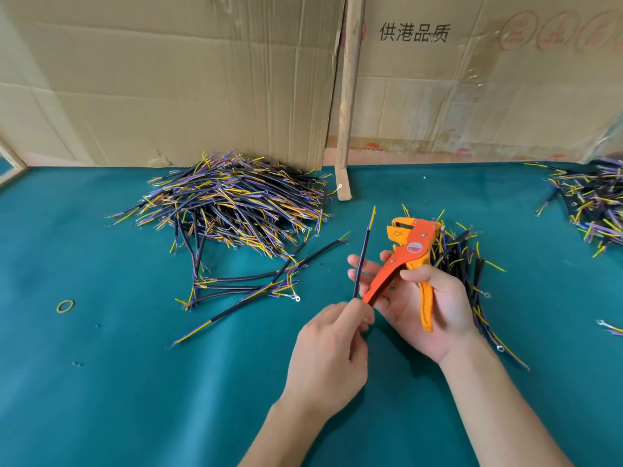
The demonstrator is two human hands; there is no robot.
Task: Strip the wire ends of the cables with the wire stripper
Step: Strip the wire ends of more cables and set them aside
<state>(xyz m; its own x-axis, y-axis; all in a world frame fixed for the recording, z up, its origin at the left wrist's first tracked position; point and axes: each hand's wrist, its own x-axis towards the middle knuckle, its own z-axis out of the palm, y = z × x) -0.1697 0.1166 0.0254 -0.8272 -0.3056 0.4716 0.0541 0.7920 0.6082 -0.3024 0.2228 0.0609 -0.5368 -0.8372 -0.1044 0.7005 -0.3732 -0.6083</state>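
Observation:
My right hand (424,305) grips the orange wire stripper (409,251) by its handles, jaws pointing up and left. My left hand (332,345) pinches the lower end of one black cable (361,261), which stands nearly upright just left of the stripper, its yellow and purple wire ends at the top. The cable's tip is beside the jaws, not between them. A big heap of black cables with yellow and purple ends (232,200) lies at the back left. A smaller bundle of cables (468,261) lies behind my right hand.
Several loose cables (242,284) lie on the teal table cover (135,382) left of my hands. A yellow rubber band (65,306) lies at the left. Another cable heap (593,203) sits at the far right. Cardboard sheets (202,79) and a wooden stick (349,96) stand behind.

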